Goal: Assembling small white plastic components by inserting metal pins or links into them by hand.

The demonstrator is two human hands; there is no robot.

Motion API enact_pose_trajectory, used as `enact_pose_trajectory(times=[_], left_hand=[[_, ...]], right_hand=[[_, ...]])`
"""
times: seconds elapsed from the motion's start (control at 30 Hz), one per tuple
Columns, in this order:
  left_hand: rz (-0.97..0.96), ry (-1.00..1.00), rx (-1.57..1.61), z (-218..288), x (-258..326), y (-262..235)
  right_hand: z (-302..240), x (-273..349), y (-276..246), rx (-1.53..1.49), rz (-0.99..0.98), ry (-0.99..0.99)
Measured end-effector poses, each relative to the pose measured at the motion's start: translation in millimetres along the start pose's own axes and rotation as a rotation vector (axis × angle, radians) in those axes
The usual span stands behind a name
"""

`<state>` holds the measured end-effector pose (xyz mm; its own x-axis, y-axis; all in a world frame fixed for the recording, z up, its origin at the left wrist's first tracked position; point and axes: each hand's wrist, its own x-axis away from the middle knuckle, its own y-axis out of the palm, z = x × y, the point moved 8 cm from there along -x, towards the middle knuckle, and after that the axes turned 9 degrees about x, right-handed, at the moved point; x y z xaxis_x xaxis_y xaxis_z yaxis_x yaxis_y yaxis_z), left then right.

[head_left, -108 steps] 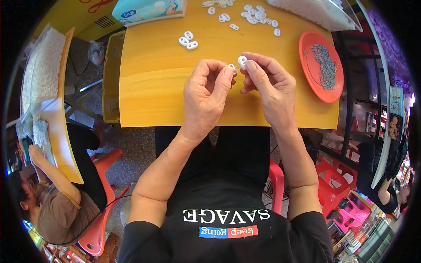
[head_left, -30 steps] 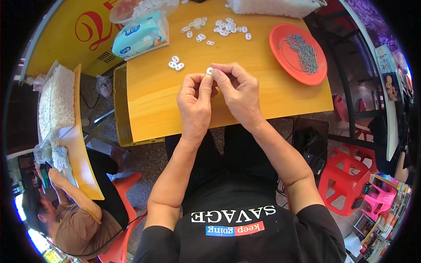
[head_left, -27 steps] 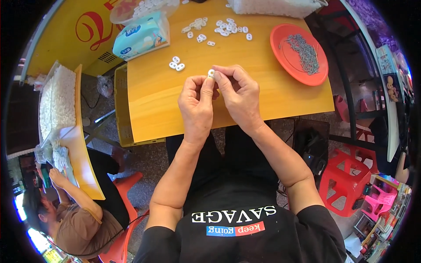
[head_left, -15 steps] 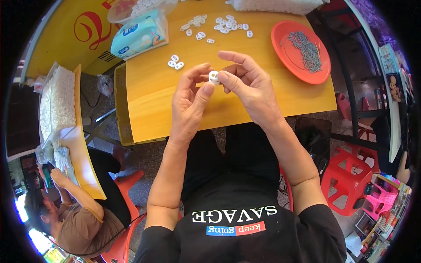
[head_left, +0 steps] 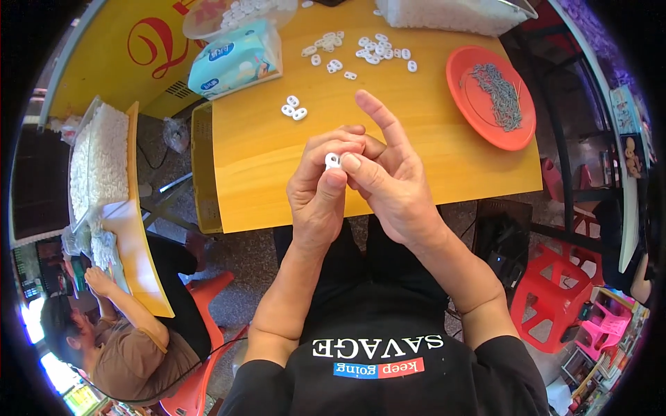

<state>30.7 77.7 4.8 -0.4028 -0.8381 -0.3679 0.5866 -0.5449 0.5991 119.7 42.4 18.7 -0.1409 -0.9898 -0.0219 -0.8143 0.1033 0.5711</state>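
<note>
Over the near part of the table, a small white plastic piece with a hole [head_left: 333,161] is pinched between the fingertips of both my hands. My left hand [head_left: 313,194] grips it with the thumb and curled fingers. The thumb of my right hand [head_left: 397,191] presses its right side, while that hand's index finger points up and away. Fingers hide part of the piece. Beyond my left hand lie several loose white two-hole ovals [head_left: 299,114] in a little cluster. More of these white pieces [head_left: 374,50] are scattered farther back.
A red plate [head_left: 460,104] at the right holds a heap of small grey metal parts [head_left: 501,97]. A blue tissue pack [head_left: 239,59] stands at the back left, near a clear bin of white pieces [head_left: 451,17]. Another person [head_left: 132,347] works at a side table on the left.
Both hands have moved nearer to my body and slightly left over the table, still holding the white piece. The piece is turned a little. The whole view has shifted slightly.
</note>
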Motion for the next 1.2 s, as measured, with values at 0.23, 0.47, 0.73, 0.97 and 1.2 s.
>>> enact_pose_trajectory(times=[0.23, 0.47, 0.73, 0.97, 1.2], left_hand=[[0.038, -0.069, -0.059, 13.7, -2.1, -11.6], [0.447, 0.008, -0.803, 123.9, -20.3, -119.9], [0.473, -0.275, -1.266, 133.1, 1.3, -271.6], [0.414, 0.138, -0.953, 134.4, -14.6, -135.3], [0.118, -0.004, -0.701, 70.1, -21.3, -48.0]], right_hand=[[9.1, -4.9, 6.7, -0.002, -0.012, 0.071], [-7.7, -49.5, -37.7, 0.722, 0.041, 0.009], [-41.4, -101.7, -68.2, 1.453, 0.147, -0.333], [-31.9, -119.3, -59.2, 1.774, 0.073, -0.435], [-25.5, -120.8, -50.8, 1.787, -0.038, -0.399]])
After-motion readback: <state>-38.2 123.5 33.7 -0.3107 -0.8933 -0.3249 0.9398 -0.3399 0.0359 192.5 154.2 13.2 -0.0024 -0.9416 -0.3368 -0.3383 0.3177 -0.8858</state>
